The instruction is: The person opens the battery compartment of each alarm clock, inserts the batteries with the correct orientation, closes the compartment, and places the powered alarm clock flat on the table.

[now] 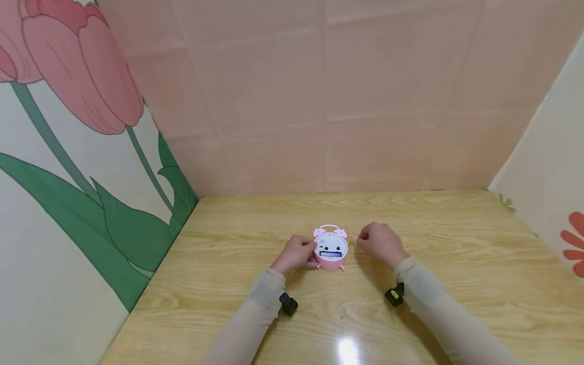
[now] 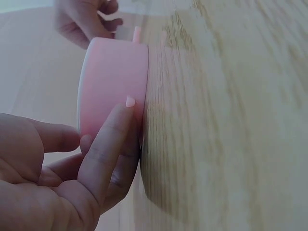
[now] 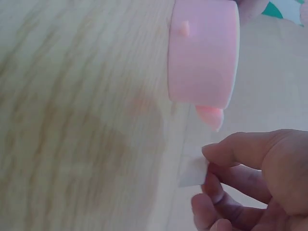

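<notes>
A pink twin-bell alarm clock (image 1: 330, 244) lies on the wooden table with its white back facing up. In that back a long battery slot (image 1: 330, 254) is uncovered, a pale bluish strip showing inside. My left hand (image 1: 298, 252) holds the clock by its left side, thumb at the back's rim and fingers along the pink wall (image 2: 113, 77). To the right of the bells, my right hand (image 1: 382, 244) pinches a small, thin, see-through piece (image 3: 193, 172) between thumb and forefinger, apart from the clock. The clock's front is hidden underneath.
The wooden table (image 1: 246, 218) runs back to a pink-covered wall (image 1: 328, 101). A tulip-printed panel (image 1: 82, 167) stands at the left, a pale panel with a red flower (image 1: 577, 243) at the right.
</notes>
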Demonstrator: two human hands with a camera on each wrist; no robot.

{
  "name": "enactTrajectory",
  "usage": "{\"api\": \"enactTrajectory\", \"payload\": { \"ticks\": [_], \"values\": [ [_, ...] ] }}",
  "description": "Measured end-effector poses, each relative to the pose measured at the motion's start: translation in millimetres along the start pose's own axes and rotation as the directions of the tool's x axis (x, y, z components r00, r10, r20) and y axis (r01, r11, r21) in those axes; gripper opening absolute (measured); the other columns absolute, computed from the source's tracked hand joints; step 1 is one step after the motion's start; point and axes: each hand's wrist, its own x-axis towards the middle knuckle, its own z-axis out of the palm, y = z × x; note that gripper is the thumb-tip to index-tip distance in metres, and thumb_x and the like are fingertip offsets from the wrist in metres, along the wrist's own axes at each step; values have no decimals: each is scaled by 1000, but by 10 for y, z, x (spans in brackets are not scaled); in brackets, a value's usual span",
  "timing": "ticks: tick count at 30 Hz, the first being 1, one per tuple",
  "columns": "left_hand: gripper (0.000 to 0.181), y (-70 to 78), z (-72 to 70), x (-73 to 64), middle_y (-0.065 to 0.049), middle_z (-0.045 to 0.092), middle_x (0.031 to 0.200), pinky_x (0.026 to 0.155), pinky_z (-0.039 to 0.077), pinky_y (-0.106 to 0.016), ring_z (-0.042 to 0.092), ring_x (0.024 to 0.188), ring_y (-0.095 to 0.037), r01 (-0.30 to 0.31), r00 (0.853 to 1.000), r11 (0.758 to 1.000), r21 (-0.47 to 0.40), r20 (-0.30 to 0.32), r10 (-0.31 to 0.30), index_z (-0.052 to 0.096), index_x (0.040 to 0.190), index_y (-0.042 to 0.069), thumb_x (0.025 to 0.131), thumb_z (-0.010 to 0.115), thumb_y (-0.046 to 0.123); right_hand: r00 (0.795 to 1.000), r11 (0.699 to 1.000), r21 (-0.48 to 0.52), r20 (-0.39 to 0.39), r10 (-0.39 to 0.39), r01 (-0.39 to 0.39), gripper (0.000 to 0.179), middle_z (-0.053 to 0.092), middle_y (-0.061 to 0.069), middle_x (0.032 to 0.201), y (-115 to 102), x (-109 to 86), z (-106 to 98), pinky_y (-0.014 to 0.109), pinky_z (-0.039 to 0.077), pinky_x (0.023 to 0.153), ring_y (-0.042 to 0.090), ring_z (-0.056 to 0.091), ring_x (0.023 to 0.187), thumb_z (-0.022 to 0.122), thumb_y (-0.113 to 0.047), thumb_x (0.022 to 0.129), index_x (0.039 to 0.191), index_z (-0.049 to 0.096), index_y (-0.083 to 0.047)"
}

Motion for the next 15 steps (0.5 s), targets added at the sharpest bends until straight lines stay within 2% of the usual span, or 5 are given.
{"api": "enactTrajectory", "payload": {
  "ticks": [6, 11, 15],
  "values": [
    [28, -26, 6, 10, -13, 58, 76, 69, 63, -38, 66, 68, -25, -3, 1000, 1000, -2, 1, 3, 69, 98, -9, 103, 50, 11, 991, 997, -17, -111, -73, 71, 13, 71, 5, 85, -96, -79, -39, 32, 49, 57, 19, 58, 70, 70, -20, 88, 87, 77, -9],
    [27, -34, 0, 21, -11, 56, 74, 68, 63, -35, 65, 65, -21, 1, 1000, 1000, -3, 3, -1, 69, 97, -8, 103, 50, 10, 956, 975, -46, -193, -221, 216, 9, 66, 2, 79, -199, -141, -1, 33, 50, 58, 17, 57, 69, 74, -18, 85, 82, 77, -10],
    [26, -24, -6, 23, -11, 56, 75, 68, 63, -34, 64, 64, -20, 10, 1000, 1000, -7, 2, -10, 69, 99, -7, 103, 50, 9, 918, 938, -92, -192, -346, 334, 6, 62, -3, 76, -298, -186, 48, 29, 49, 57, 12, 54, 66, 77, -17, 83, 81, 77, -11]
  ]
}}
